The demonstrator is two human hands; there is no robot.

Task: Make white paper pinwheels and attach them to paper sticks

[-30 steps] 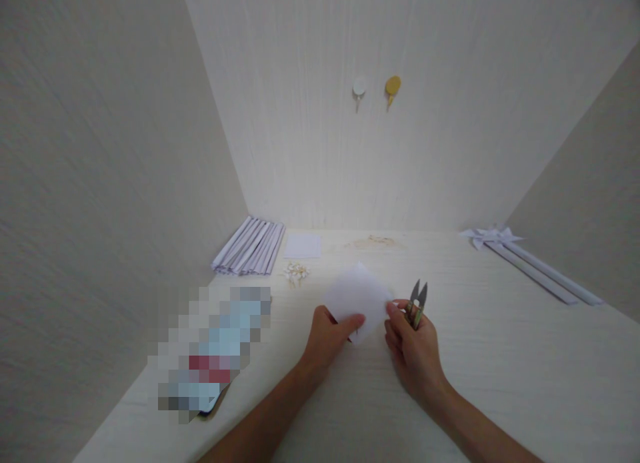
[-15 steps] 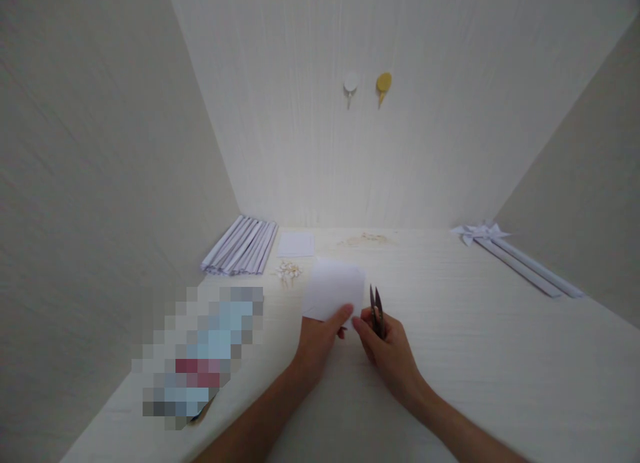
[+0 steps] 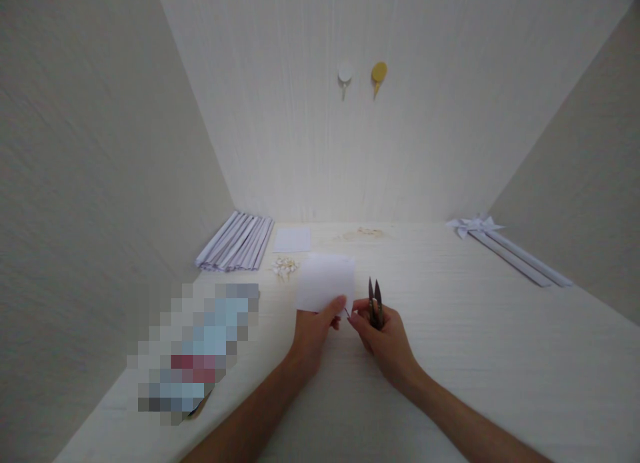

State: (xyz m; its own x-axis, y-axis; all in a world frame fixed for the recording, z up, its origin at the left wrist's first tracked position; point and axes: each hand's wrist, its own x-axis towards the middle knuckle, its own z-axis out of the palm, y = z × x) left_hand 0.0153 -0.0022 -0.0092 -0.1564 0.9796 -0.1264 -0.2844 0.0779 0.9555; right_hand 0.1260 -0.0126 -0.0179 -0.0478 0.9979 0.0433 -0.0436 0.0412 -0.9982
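Observation:
My left hand point(image 3: 316, 333) grips a square white sheet of paper point(image 3: 325, 279) by its near edge, thumb on top and fingers underneath. Dark metal thread snips point(image 3: 375, 306) rest in my right hand point(image 3: 389, 336), blades pointing away and slightly apart. The thumb and forefinger of that hand also pinch close to the sheet's near right corner, where a thin dark sliver shows; I cannot make out what it is. Just beyond the paper, to the left, lies a small pile of white-and-tan bits point(image 3: 285, 268).
Rolled white paper tubes point(image 3: 235, 243) lie at the back left, beside another white sheet point(image 3: 293, 239). A pixelated object point(image 3: 200, 353) is at the left. Tan scraps point(image 3: 369, 232) lie near the back wall. At the right are paper strips point(image 3: 515, 256) with a folded paper piece point(image 3: 475, 226).
My right thumb and forefinger have moved to the paper's near right corner, and a thin dark sliver now shows there. The whole view has shifted slightly.

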